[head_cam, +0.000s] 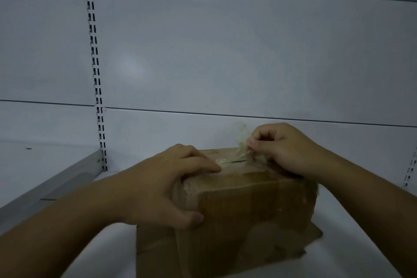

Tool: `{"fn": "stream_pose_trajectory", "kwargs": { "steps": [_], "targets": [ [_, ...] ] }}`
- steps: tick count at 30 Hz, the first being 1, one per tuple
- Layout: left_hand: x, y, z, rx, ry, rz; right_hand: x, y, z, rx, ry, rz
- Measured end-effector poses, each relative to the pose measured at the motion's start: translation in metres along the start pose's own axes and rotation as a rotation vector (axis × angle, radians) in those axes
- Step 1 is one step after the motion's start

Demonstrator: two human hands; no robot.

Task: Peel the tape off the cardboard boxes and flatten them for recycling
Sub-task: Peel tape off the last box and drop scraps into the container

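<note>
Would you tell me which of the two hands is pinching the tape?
The right hand pinches the loose tape above the box; the left hand only grips the box's near corner.

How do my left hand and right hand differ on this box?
The left hand grips the cardboard box at its near left corner, thumb on the front; the right hand sits at the top's far right. The left hand holds only the box; the right hand pinches crumpled clear tape lifted off the top. Both are bare and on one box.
</note>
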State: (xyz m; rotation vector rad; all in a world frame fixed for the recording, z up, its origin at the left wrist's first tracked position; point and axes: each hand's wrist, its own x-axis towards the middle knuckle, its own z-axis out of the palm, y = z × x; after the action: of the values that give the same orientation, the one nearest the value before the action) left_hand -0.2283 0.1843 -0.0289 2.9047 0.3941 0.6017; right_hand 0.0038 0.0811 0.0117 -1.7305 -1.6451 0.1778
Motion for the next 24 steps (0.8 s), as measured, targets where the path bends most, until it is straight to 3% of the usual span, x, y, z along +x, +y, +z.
{"fn": "stream_pose_trajectory", "kwargs": {
  "steps": [3, 4, 5, 8, 9, 10, 12, 15, 19, 24],
  "targets": [
    [0.005, -0.005, -0.008, -0.008, -0.080, -0.068, -0.001, 0.004, 0.008, 0.325, 0.105, 0.047],
    [-0.009, -0.002, -0.002, 0.029, -0.146, 0.014, -0.001, 0.005, 0.008, 0.495, 0.134, 0.082],
    [-0.018, -0.012, 0.000, 0.197, -0.144, 0.031, 0.000, 0.004, 0.008, 0.674, 0.146, 0.117],
    [-0.007, -0.038, 0.009, 0.079, -0.288, 0.015, -0.002, 0.000, 0.009, 0.990, 0.164, 0.184],
    [0.000, -0.025, 0.000, 0.112, -0.371, -0.032, -0.003, -0.001, 0.009, 0.994, 0.161, 0.188],
    [0.014, -0.008, -0.015, 0.126, -0.356, -0.225, -0.004, -0.003, 0.009, 0.978, 0.149, 0.185],
    [0.024, 0.028, -0.023, 0.141, -0.310, -0.335, -0.005, -0.005, 0.009, 0.964, 0.111, 0.175],
    [0.045, 0.056, -0.011, 0.242, -0.272, -0.306, -0.008, -0.006, 0.008, 0.998, 0.077, 0.168],
    [0.051, 0.051, 0.000, 0.264, -0.429, -0.317, -0.013, -0.004, 0.006, 1.020, 0.091, 0.155],
    [0.052, 0.049, 0.001, 0.283, -0.431, -0.297, -0.011, 0.005, 0.004, 1.162, 0.293, 0.211]
  ]
}}
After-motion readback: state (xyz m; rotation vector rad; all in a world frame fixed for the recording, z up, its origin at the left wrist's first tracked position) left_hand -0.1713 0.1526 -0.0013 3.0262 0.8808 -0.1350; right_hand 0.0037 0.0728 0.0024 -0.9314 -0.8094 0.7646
